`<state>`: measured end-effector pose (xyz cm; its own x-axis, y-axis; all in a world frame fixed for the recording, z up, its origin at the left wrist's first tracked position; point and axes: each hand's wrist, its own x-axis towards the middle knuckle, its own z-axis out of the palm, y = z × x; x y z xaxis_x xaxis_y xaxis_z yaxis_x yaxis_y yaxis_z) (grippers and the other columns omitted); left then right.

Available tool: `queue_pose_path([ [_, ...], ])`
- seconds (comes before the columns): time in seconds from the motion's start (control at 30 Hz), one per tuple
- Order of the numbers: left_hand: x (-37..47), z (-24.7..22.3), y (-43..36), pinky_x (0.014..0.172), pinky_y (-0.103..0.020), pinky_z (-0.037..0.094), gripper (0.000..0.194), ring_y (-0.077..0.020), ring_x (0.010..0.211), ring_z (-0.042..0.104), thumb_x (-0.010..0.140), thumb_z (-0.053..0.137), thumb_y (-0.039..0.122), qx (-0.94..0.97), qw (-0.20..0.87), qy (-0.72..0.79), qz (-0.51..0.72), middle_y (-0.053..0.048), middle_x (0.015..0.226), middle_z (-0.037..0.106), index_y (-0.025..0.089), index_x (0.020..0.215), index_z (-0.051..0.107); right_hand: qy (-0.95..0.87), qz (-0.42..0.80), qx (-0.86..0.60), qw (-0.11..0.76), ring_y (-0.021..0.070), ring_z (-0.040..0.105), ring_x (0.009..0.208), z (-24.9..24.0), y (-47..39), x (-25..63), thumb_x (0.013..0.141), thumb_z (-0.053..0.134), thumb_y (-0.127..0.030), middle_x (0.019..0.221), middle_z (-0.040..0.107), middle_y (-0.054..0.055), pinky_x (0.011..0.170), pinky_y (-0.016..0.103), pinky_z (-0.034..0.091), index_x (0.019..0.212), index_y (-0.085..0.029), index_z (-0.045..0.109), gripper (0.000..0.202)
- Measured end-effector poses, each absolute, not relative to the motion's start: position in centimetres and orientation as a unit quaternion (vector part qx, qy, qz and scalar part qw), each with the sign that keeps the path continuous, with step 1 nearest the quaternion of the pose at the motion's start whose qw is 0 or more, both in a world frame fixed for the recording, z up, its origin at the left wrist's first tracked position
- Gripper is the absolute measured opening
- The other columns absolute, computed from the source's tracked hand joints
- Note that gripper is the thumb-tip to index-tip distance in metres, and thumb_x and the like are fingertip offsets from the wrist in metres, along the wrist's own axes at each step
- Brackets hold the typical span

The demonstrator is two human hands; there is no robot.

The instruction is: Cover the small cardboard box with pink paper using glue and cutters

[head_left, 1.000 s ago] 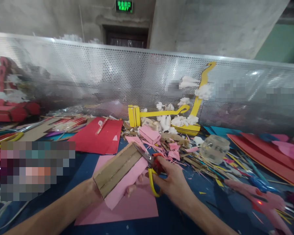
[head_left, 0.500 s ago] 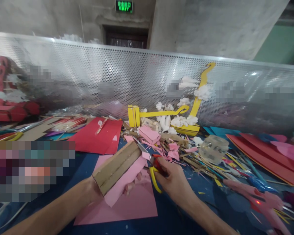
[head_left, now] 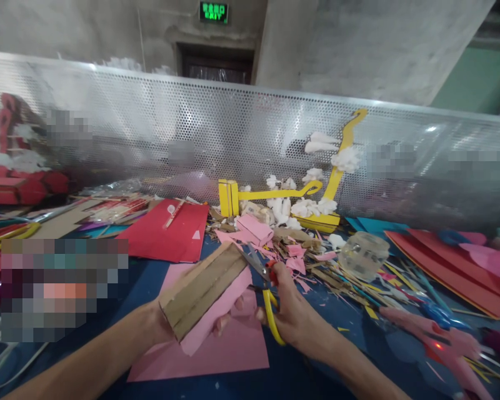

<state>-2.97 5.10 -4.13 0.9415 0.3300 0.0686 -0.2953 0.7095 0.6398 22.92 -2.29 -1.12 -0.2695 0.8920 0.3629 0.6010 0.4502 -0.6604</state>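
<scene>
With left hand (head_left: 222,324), gripping a cardboard box (head_left: 204,291), apparently steadying pink paper (head_left: 223,300); with right hand (head_left: 294,311), gripping parted scissors (head_left: 259,268) alongside.

A blue tabletop (head_left: 233,390) carries a flat pink sheet (head_left: 216,362), red paper (head_left: 166,236), scattered paper scraps (head_left: 295,264) and a pink glue gun (head_left: 462,343).

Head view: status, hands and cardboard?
Right hand holding open red-and-yellow-handled metal scissors. Left hand gripping oblong brown cardboard, pink paper along one edge. Loose pink paper scraps beyond.
</scene>
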Motion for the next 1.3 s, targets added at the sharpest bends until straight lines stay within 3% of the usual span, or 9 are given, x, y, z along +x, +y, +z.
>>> queue_pose_path([
  [0.1, -3.0, -3.9, 4.7, 0.076, -0.036, 0.053, 0.059, -0.0265, 0.084, 0.073, 0.093, 0.058, 0.055, 0.333, 0.924, 0.052, 0.18, -0.016, 0.116, 0.076, 0.007, 0.123, 0.071, -0.778, 0.176, -0.485, 0.359, 0.0238, 0.058, 0.094, -1.0, -2.2, 23.0, 0.085, 0.066, -0.039, 0.11, 0.057, 0.01, 0.085, 0.038, 0.053, 0.12, -0.019, 0.045, 0.045],
  [0.23, -2.9, -4.0, 4.6, 0.073, -0.036, 0.054, 0.054, -0.0254, 0.08, 0.073, 0.091, 0.062, 0.052, 0.348, 0.906, 0.051, 0.234, -0.016, 0.111, 0.077, 0.006, 0.118, 0.073, -0.745, 0.154, -0.526, 0.382, 0.0226, 0.055, 0.086, -0.8, -1.8, 22.8, 0.08, 0.072, -0.037, 0.099, 0.058, 0.006, 0.075, 0.035, 0.051, 0.111, -0.021, 0.048, 0.042],
  [0.43, -2.5, -3.6, 4.9, 0.071, -0.038, 0.057, 0.065, -0.0286, 0.079, 0.076, 0.092, 0.059, 0.057, 0.306, 0.928, 0.067, 0.2, -0.019, 0.111, 0.077, 0.007, 0.131, 0.067, -0.746, 0.13, -0.521, 0.394, 0.0203, 0.053, 0.078, -0.7, -1.7, 22.6, 0.079, 0.075, -0.036, 0.093, 0.059, 0.003, 0.068, 0.032, 0.047, 0.109, -0.021, 0.051, 0.041],
  [0.67, -2.6, -2.6, 3.8, 0.071, -0.04, 0.056, 0.066, -0.0311, 0.076, 0.076, 0.093, 0.057, 0.057, 0.324, 0.914, 0.112, 0.218, -0.019, 0.103, 0.078, 0.005, 0.131, 0.067, -0.752, 0.096, -0.504, 0.414, 0.0184, 0.051, 0.07, -0.4, -1.8, 22.4, 0.085, 0.063, -0.026, 0.082, 0.057, 0.001, 0.063, 0.029, 0.044, 0.097, -0.022, 0.053, 0.017],
  [0.97, -2.4, -2.3, 3.9, 0.07, -0.039, 0.055, 0.07, -0.0293, 0.075, 0.075, 0.092, 0.055, 0.06, 0.344, 0.907, 0.113, 0.212, -0.018, 0.106, 0.076, 0.006, 0.136, 0.063, -0.731, 0.127, -0.511, 0.433, 0.0167, 0.058, 0.068, -0.7, -1.7, 22.3, 0.084, 0.062, -0.026, 0.08, 0.067, 0.001, 0.064, 0.026, 0.046, 0.094, -0.02, 0.062, 0.012],
  [1.13, -2.5, -2.0, 3.7, 0.071, -0.039, 0.057, 0.067, -0.0286, 0.075, 0.076, 0.093, 0.056, 0.058, 0.336, 0.911, 0.115, 0.211, -0.018, 0.106, 0.077, 0.004, 0.133, 0.065, -0.732, 0.159, -0.5, 0.435, 0.0135, 0.052, 0.063, -0.8, -1.7, 22.5, 0.085, 0.059, -0.023, 0.07, 0.06, -0.003, 0.057, 0.023, 0.04, 0.084, -0.02, 0.06, 0.004],
  [1.3, -2.4, -1.8, 3.7, 0.069, -0.039, 0.057, 0.065, -0.0278, 0.072, 0.075, 0.094, 0.058, 0.058, 0.342, 0.904, 0.129, 0.219, -0.018, 0.104, 0.078, 0.004, 0.129, 0.068, -0.702, 0.225, -0.505, 0.449, 0.0138, 0.052, 0.063, -1.0, -1.6, 22.7, 0.085, 0.061, -0.025, 0.07, 0.057, -0.002, 0.058, 0.024, 0.04, 0.077, -0.021, 0.056, 0.01],
])
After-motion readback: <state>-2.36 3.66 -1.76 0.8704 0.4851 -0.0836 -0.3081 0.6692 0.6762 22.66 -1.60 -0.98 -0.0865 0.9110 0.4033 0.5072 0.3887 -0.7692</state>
